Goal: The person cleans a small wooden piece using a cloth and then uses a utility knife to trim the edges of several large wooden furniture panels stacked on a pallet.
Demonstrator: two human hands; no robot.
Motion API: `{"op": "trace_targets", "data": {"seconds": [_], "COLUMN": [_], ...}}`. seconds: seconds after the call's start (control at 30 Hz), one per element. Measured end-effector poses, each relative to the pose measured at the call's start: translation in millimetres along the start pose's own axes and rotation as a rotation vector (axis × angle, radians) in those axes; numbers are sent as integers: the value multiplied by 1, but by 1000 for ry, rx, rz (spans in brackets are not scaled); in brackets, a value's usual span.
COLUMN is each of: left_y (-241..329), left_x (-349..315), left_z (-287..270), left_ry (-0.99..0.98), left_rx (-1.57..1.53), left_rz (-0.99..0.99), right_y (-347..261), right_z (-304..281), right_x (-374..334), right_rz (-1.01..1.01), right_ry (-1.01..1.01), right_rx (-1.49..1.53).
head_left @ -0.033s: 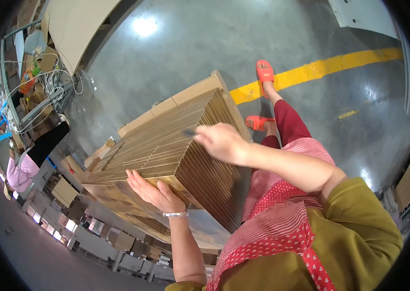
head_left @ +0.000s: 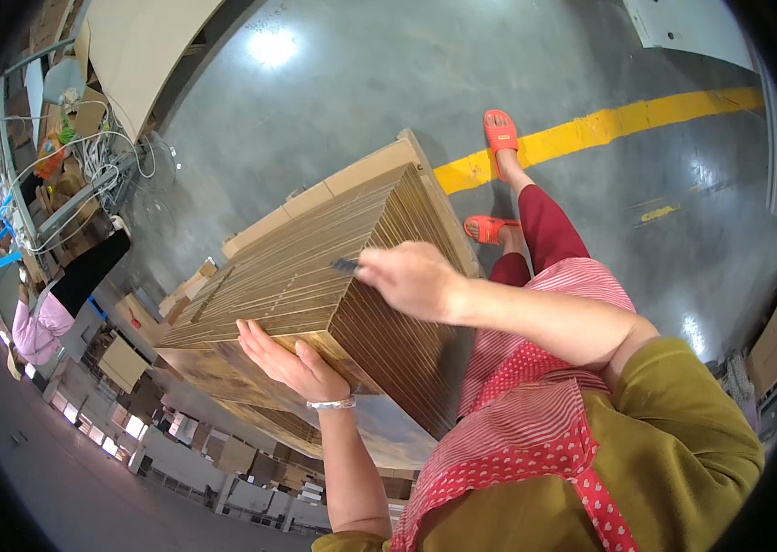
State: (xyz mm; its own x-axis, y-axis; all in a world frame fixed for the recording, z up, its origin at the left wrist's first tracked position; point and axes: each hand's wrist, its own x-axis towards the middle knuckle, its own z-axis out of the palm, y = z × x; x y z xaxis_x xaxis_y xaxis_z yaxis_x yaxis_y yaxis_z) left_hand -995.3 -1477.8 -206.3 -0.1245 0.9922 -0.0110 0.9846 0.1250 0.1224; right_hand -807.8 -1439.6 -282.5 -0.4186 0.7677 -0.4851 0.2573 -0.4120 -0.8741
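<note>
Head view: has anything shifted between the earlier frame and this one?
No visible change. The right hand rests on top of the stack of flat cardboard sheets with a small dark tool at its fingertips; the left hand presses against the stack's near side.

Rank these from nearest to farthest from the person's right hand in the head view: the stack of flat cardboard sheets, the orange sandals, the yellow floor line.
1. Stack of flat cardboard sheets: directly under the right hand, touching.
2. Orange sandals: on the floor just beyond the stack.
3. Yellow floor line: farther out, toward the upper right.
</note>
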Motion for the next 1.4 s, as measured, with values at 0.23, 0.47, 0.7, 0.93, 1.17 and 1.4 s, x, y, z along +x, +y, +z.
{"op": "trace_targets", "data": {"seconds": [0.23, 0.47, 0.7, 0.93, 1.17, 1.4], "left_y": [-3, 0, 0, -2, -5, -4], "left_x": [-3, -2, -2, -2, -2, 0], "left_z": [-2, -1, 0, -1, 2, 4], "left_ry": [-26, -27, 10, 2, 10, 25], "left_rx": [14, -18, 13, -19, -22, -35], "left_rz": [13, 31, 62, 31, 46, 50], "right_y": [68, 29, 51, 43, 12, 18], "right_z": [11, 10, 16, 17, 16, 21], "right_x": [12, -2, 9, 5, -5, 1], "right_rz": [203, 29, 15, 15, -177, -92], "right_ry": [52, 156, 147, 115, 109, 166], "right_rx": [-47, 245, 116, 58, 47, 52]}}
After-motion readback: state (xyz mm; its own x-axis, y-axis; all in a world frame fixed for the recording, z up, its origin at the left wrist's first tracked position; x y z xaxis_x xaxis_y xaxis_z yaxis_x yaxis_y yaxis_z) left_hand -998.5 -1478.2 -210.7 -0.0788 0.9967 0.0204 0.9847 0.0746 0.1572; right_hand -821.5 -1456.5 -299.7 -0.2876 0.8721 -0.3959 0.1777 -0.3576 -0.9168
